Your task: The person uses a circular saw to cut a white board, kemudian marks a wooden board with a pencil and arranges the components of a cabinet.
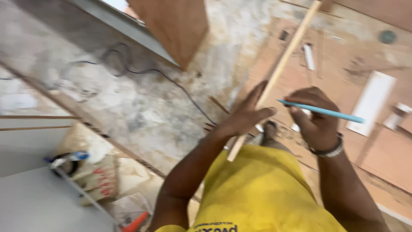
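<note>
My left hand (246,114) presses flat against a long thin wooden strip (285,58) that runs from near my chest up to the top of the view. My right hand (315,120) is closed around a light blue pencil (328,112) whose tip points left toward the strip. A metal bracelet sits on my right wrist. The picture is blurred by motion.
A brown plywood board (377,141) lies at the right with white pieces (371,103) on it. A dark cable (171,81) snakes over the rough concrete floor. A wooden panel (176,25) stands at the top. Sacks (96,172) and a grey surface lie at lower left.
</note>
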